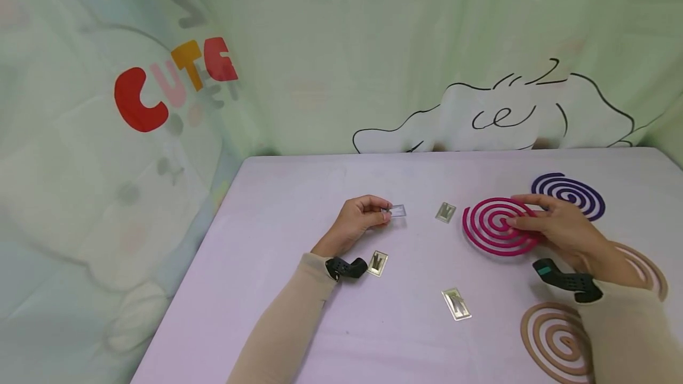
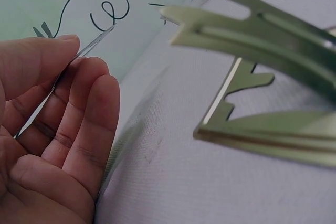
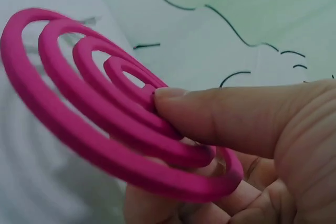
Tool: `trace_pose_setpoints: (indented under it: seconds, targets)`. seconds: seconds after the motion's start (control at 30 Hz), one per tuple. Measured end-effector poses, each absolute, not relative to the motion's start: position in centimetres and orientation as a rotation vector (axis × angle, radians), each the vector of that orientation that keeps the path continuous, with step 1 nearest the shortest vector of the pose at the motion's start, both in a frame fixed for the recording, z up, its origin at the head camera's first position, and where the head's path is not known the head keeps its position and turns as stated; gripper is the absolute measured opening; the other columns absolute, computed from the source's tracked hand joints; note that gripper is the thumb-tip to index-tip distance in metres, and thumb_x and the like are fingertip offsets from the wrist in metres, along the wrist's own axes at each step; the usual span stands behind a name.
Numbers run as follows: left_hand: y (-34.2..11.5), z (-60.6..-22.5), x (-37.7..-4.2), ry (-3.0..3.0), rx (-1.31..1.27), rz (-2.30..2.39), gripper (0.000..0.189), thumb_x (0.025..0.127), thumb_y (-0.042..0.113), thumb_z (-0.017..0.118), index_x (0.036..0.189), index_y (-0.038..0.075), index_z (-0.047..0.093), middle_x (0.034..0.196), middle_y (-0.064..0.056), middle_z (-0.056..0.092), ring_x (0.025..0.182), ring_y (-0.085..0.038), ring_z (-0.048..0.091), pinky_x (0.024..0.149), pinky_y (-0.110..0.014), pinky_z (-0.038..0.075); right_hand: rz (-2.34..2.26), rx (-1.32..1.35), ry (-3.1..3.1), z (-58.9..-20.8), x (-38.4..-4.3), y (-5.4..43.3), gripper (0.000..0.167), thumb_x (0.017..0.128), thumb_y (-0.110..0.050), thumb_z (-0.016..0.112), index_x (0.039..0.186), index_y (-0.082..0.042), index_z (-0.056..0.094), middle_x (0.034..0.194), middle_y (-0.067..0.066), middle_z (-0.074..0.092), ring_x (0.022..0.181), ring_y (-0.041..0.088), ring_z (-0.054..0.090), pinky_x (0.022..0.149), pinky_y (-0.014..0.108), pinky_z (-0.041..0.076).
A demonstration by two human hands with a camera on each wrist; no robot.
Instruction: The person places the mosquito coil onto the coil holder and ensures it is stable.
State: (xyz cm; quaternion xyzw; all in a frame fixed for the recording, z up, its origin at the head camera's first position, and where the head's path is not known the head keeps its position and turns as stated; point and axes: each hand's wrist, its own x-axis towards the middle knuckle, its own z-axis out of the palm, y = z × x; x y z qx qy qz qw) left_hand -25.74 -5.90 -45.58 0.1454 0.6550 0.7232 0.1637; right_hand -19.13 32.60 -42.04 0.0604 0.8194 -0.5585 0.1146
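My left hand (image 1: 358, 222) pinches a small rectangular metal coil stand (image 1: 398, 211) by one end between thumb and fingers, above the table. In the left wrist view, that thin stand (image 2: 98, 39) is seen nearly edge-on. A pink mosquito coil (image 1: 501, 253) is in my right hand (image 1: 571, 231), thumb on its centre and fingers underneath. The right wrist view shows this coil (image 3: 89, 145) tilted, its spiral whole. Close to my left wrist lies another metal stand (image 1: 377, 264), its raised prongs (image 2: 299, 66) filling the right of the left wrist view.
Two more metal stands (image 1: 445, 212) (image 1: 456, 304) lie on the table (image 1: 299, 194) between the hands. A purple coil (image 1: 571, 197) lies behind my right hand. Two brown coils (image 1: 525, 336) (image 1: 661, 277) lie near the right forearm, partly covered by it. Printed cloth hangs behind.
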Motion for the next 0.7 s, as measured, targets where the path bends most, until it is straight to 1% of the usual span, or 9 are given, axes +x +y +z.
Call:
trace_pose_setpoints:
  seconds: [0.03,0.1,0.13,0.17,0.33,0.47,0.53,0.6,0.7]
  targets:
    - [-5.9,-45.6,-25.7,1.869,0.415,2.063,0.028,0.093,-0.009,0.07,0.12,-0.014,0.065,0.099,-0.001,0.072,0.082,-0.009,0.069,0.075,-0.021,0.058,-1.668,0.167,2.379,-42.0,-19.1,32.4,0.056,0.1,-0.027,0.072,0.149,-0.015,0.047,0.122,0.001,0.062,0.091,-0.002,0.066,0.081,0.022,0.06]
    - [-5.9,-45.6,-25.8,1.872,0.415,2.062,0.028,0.093,-0.009,0.07,0.12,-0.014,0.065,0.099,-0.001,0.072,0.082,-0.009,0.069,0.075,-0.021,0.058,-1.726,0.16,2.331,-41.9,-19.2,31.9,0.048,0.099,-0.026,0.074,0.141,-0.025,0.051,0.108,-0.017,0.062,0.092,-0.001,0.067,0.082,0.024,0.06]
    - [-5.9,-45.6,-25.8,1.873,0.414,2.062,0.028,0.093,-0.009,0.07,0.12,-0.014,0.065,0.099,-0.001,0.072,0.082,-0.009,0.069,0.075,-0.021,0.058,-1.747,0.156,2.314,-41.8,-19.2,31.7,0.045,0.099,-0.026,0.075,0.137,-0.029,0.052,0.104,-0.022,0.062,0.092,-0.001,0.067,0.082,0.023,0.06]
    - [-5.9,-45.6,-25.8,1.874,0.413,2.063,0.028,0.093,-0.009,0.07,0.12,-0.014,0.066,0.1,-0.001,0.072,0.082,-0.009,0.069,0.075,-0.021,0.058,-1.77,0.151,2.293,-41.7,-19.2,31.4,0.043,0.098,-0.024,0.075,0.135,-0.031,0.052,0.101,-0.024,0.063,0.092,-0.001,0.067,0.082,0.023,0.06]
    - [-5.9,-45.8,-25.8,1.868,0.397,2.058,0.028,0.093,-0.009,0.071,0.12,-0.014,0.066,0.098,0.0,0.072,0.082,-0.009,0.07,0.076,-0.022,0.058,-1.86,0.123,2.203,-41.5,-19.3,30.1,0.038,0.099,-0.019,0.074,0.128,-0.032,0.054,0.1,-0.022,0.07,0.092,0.003,0.069,0.081,0.023,0.06]
    - [-5.9,-45.9,-25.8,1.856,0.394,2.054,0.029,0.093,-0.009,0.07,0.12,-0.015,0.065,0.098,0.0,0.072,0.082,-0.009,0.07,0.077,-0.022,0.059,-1.938,0.108,2.125,-41.2,-19.3,29.0,0.035,0.099,-0.015,0.073,0.125,-0.031,0.056,0.099,-0.017,0.074,0.091,0.006,0.071,0.08,0.023,0.06]
    - [-5.9,-45.9,-25.8,1.844,0.397,2.062,0.028,0.093,-0.01,0.07,0.12,-0.016,0.064,0.098,0.0,0.072,0.083,-0.01,0.071,0.079,-0.023,0.059,-2.004,0.097,2.064,-41.0,-19.2,28.5,0.033,0.099,-0.012,0.072,0.123,-0.03,0.059,0.098,-0.012,0.076,0.089,0.008,0.073,0.078,0.023,0.061]
    - [-5.8,-45.8,-25.8,1.829,0.4,2.068,0.027,0.093,-0.012,0.068,0.119,-0.017,0.063,0.098,0.0,0.072,0.083,-0.01,0.071,0.079,-0.023,0.06,-2.05,0.089,2.021,-40.8,-19.2,28.1,0.032,0.099,-0.01,0.072,0.123,-0.028,0.061,0.098,-0.009,0.077,0.088,0.009,0.073,0.078,0.024,0.061]
    - [-5.7,-45.7,-25.8,1.804,0.405,2.08,0.025,0.093,-0.014,0.067,0.117,-0.018,0.062,0.098,-0.001,0.071,0.083,-0.011,0.071,0.079,-0.024,0.06,-2.073,0.079,2.006,-40.6,-19.2,27.3,0.032,0.098,-0.011,0.074,0.123,-0.028,0.062,0.101,-0.011,0.075,0.09,0.009,0.072,0.079,0.024,0.061]
